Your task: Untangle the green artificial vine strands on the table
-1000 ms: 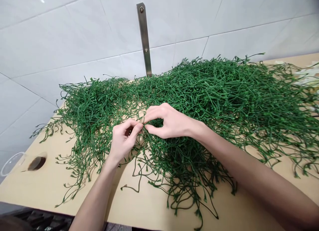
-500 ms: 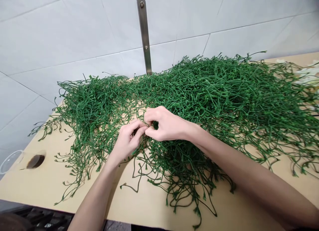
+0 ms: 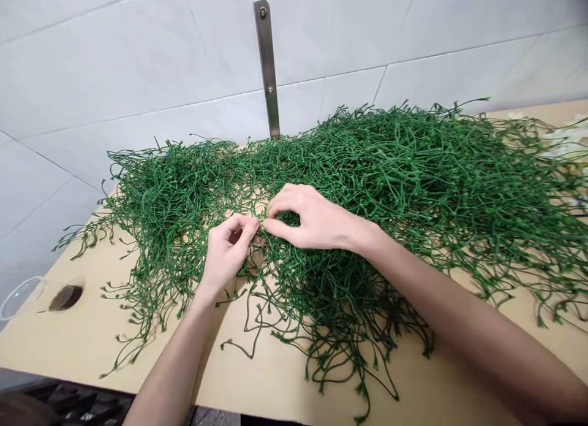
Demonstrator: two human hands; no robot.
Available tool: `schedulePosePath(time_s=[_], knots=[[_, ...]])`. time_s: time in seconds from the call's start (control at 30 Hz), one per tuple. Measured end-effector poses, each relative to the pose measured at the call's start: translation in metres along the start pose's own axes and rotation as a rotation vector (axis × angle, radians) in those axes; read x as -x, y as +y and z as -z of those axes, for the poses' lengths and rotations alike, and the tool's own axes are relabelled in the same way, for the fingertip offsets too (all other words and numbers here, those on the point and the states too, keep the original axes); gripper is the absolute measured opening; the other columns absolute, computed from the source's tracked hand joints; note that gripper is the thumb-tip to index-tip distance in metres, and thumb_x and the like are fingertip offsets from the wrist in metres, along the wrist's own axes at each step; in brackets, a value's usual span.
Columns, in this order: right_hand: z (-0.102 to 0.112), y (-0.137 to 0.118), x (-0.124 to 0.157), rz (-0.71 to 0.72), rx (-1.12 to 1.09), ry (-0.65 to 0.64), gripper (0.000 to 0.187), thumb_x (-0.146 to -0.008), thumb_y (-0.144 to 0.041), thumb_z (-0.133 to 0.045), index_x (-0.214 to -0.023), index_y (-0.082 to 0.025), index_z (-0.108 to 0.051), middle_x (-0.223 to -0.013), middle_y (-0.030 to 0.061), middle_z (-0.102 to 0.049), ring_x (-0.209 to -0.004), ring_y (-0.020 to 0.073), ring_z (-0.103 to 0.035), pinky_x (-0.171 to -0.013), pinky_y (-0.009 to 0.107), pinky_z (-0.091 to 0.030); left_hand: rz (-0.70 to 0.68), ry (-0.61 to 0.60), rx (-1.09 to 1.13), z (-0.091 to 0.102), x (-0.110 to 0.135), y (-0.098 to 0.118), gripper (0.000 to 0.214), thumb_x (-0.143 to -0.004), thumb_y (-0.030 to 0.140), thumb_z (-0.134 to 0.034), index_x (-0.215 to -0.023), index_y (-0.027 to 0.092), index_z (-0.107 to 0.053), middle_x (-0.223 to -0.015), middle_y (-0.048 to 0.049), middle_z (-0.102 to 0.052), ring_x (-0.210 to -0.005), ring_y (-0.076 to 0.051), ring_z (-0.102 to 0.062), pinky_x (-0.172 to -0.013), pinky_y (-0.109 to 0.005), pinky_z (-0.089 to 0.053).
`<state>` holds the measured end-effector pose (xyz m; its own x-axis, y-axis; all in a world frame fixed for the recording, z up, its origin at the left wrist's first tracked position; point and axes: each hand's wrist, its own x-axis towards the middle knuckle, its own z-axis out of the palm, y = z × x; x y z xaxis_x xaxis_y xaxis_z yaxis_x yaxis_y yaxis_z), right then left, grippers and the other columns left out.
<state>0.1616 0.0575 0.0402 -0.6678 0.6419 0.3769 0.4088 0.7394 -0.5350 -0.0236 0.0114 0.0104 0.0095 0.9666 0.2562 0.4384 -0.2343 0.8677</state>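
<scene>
A big tangle of thin green plastic stems (image 3: 390,181) covers most of a tan table (image 3: 275,383). My left hand (image 3: 225,254) and my right hand (image 3: 312,220) meet at the near middle of the pile. Each hand pinches thumb and forefinger together on a green stem, fingertips almost touching one another. The part of the stem between the fingers is too small to make out. Loose stem ends spill toward the table's front edge below my wrists.
A clear plastic cup (image 3: 22,294) with dark liquid lies at the table's left edge. A metal bracket (image 3: 267,70) is screwed to the white tiled wall behind the pile. White and pale items (image 3: 569,144) sit at the far right.
My hands drew together into the pile half a second ago, then rose a little; the fingertips now pinch slightly further apart. The pile has barely shifted.
</scene>
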Motion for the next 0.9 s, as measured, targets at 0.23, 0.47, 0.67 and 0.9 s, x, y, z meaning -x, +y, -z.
schedulePosePath(time_s=[0.23, 0.47, 0.67, 0.9], knots=[[-0.003, 0.001, 0.0, 0.118, -0.016, -0.152, 0.021, -0.092, -0.023, -0.055, -0.09, -0.015, -0.073, -0.082, 0.0055, -0.069, -0.079, 0.0156, -0.056, -0.078, 0.03, -0.04, -0.082, -0.071, -0.076, -0.002, 0.002, 0.003, 0.029, -0.089, 0.033, -0.054, -0.065, 0.016, -0.056, -0.054, 0.0035, -0.052, -0.046, -0.007, -0.038, -0.044, -0.021, -0.028], [-0.012, -0.007, 0.001, 0.084, 0.283, -0.049, 0.022, -0.082, -0.02, -0.051, -0.066, -0.013, -0.064, -0.069, 0.0063, -0.063, -0.076, 0.0186, -0.051, -0.077, 0.035, -0.033, -0.087, -0.135, -0.11, -0.002, 0.003, 0.003, 0.026, -0.091, 0.033, -0.052, -0.071, 0.016, -0.058, -0.058, 0.0037, -0.051, -0.05, -0.008, -0.04, -0.048, -0.022, -0.03], [-0.025, -0.01, -0.001, 0.111, 0.442, 0.02, 0.029, -0.083, -0.018, -0.042, -0.064, -0.013, -0.064, -0.066, 0.0082, -0.065, -0.075, 0.0193, -0.049, -0.078, 0.038, -0.028, -0.059, -0.19, -0.089, -0.003, 0.004, 0.0, 0.028, -0.093, 0.035, -0.048, -0.073, 0.017, -0.055, -0.06, 0.0037, -0.046, -0.054, -0.009, -0.036, -0.051, -0.024, -0.028], [-0.017, 0.0, 0.0, 0.256, 0.446, -0.031, 0.025, -0.084, -0.013, -0.045, -0.071, -0.011, -0.067, -0.073, 0.0079, -0.069, -0.087, 0.0212, -0.053, -0.097, 0.041, -0.026, -0.024, -0.232, -0.042, -0.002, 0.001, -0.006, 0.029, -0.092, 0.037, -0.051, -0.07, 0.018, -0.05, -0.061, 0.0037, -0.043, -0.056, -0.01, -0.037, -0.053, -0.025, -0.03]])
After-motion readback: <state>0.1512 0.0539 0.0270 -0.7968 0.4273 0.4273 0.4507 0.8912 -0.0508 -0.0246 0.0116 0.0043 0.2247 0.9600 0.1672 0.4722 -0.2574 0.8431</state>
